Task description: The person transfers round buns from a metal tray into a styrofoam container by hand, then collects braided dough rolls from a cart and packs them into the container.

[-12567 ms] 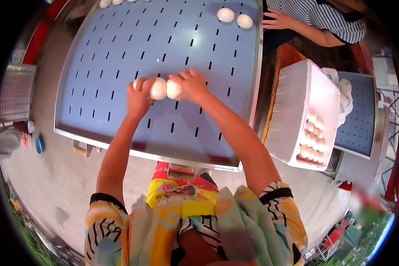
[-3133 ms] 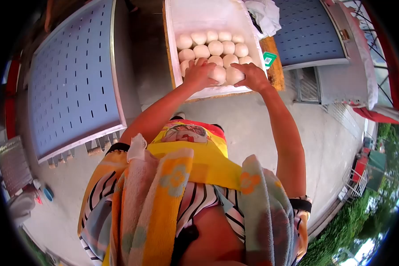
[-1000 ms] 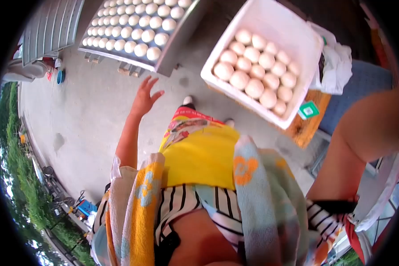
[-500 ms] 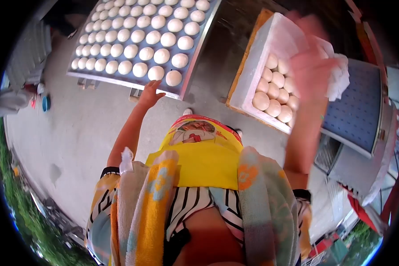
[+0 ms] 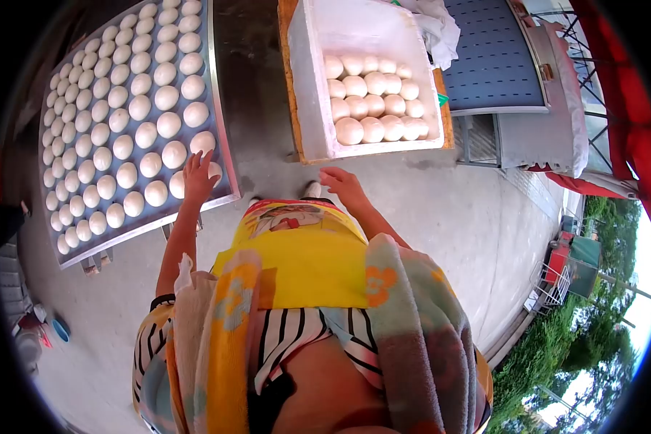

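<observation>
My left hand is over the near right corner of a blue tray covered with rows of round white dough balls. Its fingers are apart and hold nothing; they partly hide a dough ball at the corner. My right hand hovers in front of the apron, below a white foam box. Nothing shows in it and its fingers look loosely spread. Inside the box, more dough balls lie in packed rows. A white cloth hangs at the box's far right corner.
The box rests on a wooden board. To its right is another blue slotted tray on a metal stand. A concrete floor lies around me, with a blue basin at far left.
The view has turned to the right. My right hand has come back from above the box to near the apron. The white cloth now leaves more dough balls showing. My left hand stays by the tray corner.
</observation>
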Available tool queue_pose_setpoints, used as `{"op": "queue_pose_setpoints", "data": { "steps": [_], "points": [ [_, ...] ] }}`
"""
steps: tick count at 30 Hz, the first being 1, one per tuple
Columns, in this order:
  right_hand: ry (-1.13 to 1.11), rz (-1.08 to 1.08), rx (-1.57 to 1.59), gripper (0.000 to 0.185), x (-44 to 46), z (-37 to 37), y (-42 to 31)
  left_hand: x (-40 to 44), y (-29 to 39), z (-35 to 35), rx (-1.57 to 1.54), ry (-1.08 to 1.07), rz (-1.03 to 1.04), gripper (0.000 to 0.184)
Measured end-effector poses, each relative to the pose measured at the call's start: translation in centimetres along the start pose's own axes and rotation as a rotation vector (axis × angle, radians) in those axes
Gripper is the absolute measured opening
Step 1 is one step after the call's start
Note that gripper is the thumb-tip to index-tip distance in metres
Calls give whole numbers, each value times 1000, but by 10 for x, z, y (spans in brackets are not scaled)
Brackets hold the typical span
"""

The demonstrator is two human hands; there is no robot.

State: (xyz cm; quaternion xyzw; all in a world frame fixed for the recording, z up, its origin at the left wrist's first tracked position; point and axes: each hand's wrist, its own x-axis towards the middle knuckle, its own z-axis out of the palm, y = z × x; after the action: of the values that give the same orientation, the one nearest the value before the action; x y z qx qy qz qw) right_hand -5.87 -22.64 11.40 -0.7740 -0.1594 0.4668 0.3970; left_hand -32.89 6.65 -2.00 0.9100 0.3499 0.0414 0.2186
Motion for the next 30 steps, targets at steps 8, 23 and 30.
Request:
{"op": "queue_pose_setpoints", "data": {
  "steps": [8,23,30],
  "points": [
    [-284,-292,-461,53,26,49,12,-30,-26,-24,-51,160,-82,75],
    [-206,-969,-1238,40,188,305,32,-117,-74,-45,-151,132,-291,75],
    [-273,-972,-1262,28,182,306,11,-102,-71,-82,-219,-8,-284,71]
  ]
}}
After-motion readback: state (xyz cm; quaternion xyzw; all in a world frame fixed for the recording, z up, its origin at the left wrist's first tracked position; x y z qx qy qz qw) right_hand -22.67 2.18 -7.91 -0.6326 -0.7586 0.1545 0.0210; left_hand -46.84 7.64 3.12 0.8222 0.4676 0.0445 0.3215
